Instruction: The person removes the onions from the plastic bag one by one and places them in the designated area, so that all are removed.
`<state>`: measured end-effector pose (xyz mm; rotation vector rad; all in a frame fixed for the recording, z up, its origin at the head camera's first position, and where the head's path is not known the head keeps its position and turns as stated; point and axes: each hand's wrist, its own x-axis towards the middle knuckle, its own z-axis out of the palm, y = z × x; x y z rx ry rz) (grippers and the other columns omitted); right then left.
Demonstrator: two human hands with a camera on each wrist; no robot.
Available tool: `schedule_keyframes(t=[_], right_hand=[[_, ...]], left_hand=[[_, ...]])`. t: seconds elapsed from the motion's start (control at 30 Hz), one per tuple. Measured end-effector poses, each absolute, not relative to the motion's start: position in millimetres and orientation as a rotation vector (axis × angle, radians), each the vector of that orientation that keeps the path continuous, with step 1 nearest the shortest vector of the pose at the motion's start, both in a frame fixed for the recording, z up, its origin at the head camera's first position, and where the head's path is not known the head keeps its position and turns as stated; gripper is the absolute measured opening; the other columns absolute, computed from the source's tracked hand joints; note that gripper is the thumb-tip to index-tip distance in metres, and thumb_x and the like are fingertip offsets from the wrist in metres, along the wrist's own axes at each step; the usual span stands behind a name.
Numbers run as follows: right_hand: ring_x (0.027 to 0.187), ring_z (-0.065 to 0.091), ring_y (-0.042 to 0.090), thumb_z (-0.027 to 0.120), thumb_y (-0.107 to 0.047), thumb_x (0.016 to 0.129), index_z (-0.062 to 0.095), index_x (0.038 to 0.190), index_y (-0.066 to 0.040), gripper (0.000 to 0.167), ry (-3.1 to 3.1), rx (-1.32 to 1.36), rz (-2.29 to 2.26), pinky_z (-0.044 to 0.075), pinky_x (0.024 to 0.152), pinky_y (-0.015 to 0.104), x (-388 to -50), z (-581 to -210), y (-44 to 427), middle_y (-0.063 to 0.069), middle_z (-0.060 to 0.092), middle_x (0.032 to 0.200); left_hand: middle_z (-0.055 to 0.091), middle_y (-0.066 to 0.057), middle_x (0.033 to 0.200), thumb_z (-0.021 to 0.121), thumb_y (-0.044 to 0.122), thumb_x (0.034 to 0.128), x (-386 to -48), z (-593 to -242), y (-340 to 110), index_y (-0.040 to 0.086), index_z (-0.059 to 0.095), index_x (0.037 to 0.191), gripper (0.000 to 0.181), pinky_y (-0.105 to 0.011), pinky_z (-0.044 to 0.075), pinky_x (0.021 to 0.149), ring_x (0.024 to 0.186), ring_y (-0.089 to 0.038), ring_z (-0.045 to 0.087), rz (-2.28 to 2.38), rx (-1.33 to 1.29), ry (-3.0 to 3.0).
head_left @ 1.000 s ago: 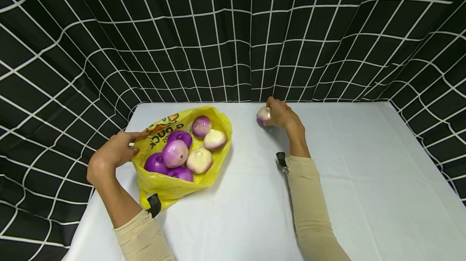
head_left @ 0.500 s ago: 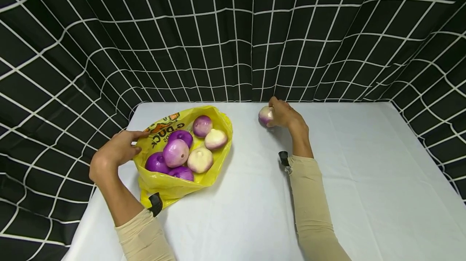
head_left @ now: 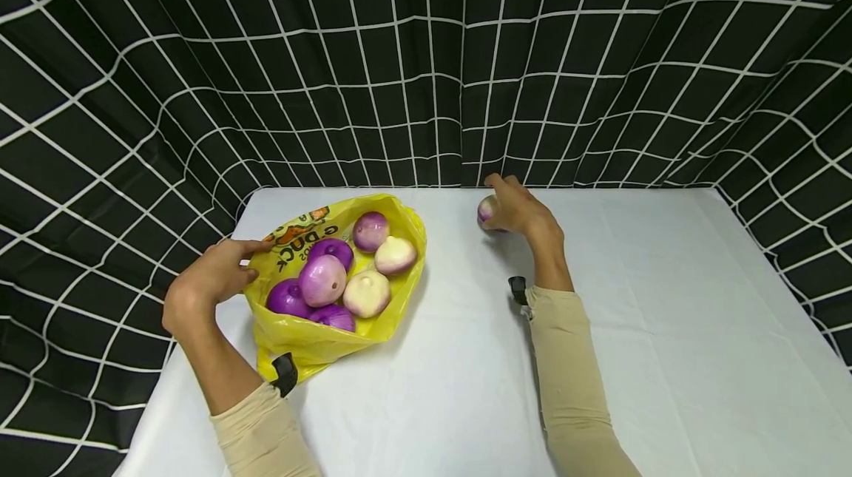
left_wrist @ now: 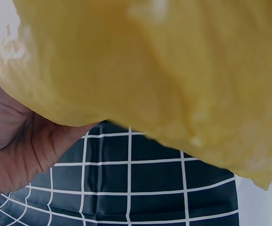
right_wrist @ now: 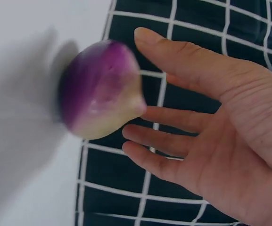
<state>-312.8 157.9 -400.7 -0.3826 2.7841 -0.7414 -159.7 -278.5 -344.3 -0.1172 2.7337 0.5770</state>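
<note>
A yellow plastic bag (head_left: 313, 347) lies open-mouthed at the left of the table, with several purple and whitish onions (head_left: 322, 281) inside. My left hand (head_left: 206, 281) pinches the bag's left rim; in the left wrist view the bag (left_wrist: 126, 61) hides most of that hand's fingers (left_wrist: 55, 136). At the back of the table, one purple-white onion (head_left: 488, 208) rests on the cloth beside my right hand (head_left: 522, 211). The right wrist view shows this onion (right_wrist: 100, 92) on the table and the right hand (right_wrist: 211, 113) with fingers and thumb spread, not gripping it.
A white cloth (head_left: 466, 388) covers the table. Black curtains with a white grid (head_left: 426, 55) hang behind it and at both sides, meeting its back edge just beyond the single onion.
My right hand's fingers have loosened from the single onion, which stands slightly farther right than before. The left hand and the bag hardly differ.
</note>
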Motion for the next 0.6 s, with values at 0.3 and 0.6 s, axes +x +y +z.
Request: schedule_keyframes(t=[0.3,0.6], right_hand=[[0.14,0.049,0.038,0.079,-0.02,0.093,0.044,0.154,-0.011,0.07,2.833,-0.674,-0.751,0.047,0.116,0.059,-292.6,-376.9,121.6,0.017,0.043,0.158],[0.134,0.058,0.03,0.075,-0.017,0.096,0.057,0.139,-0.004,0.048,2.703,-1.218,-0.901,0.047,0.119,0.045,-271.2,-365.9,83.8,0.013,0.06,0.142]], left_hand=[[0.053,-0.037,0.147,0.054,0.001,0.0982,-159.2,-343.0,-276.8,0.004,0.052,0.152,0.054,-0.065,0.049,0.108,0.133,-0.051,0.049,0.57,-0.125,2.726],[0.052,-0.037,0.149,0.055,0.002,0.0991,-157.8,-343.5,-278.6,0.004,0.052,0.152,0.053,-0.065,0.048,0.108,0.134,-0.051,0.049,0.566,-0.129,2.73]])
